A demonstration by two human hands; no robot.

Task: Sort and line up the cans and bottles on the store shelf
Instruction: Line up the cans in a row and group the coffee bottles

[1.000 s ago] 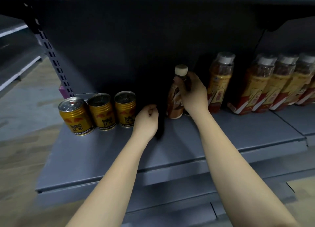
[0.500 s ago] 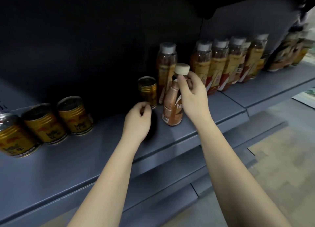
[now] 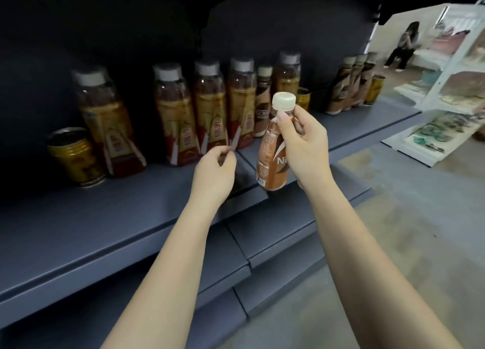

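Bottle (image 3: 271,159) pinched at neck by my right hand (image 3: 301,144), clear of shelf (image 3: 105,217). My left hand (image 3: 214,173) hovers, fingers loosely curled, empty.

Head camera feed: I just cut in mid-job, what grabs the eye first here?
The right hand grips a brown coffee bottle with a cream cap by its neck, in front of the grey metal shelf. Behind it stands a row of amber tea bottles with white caps, with a gold can at the left end. The left hand hovers loosely curled, holding nothing.

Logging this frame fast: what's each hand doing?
Left hand: loosely curled, holding nothing.
Right hand: gripping the brown bottle by its neck.
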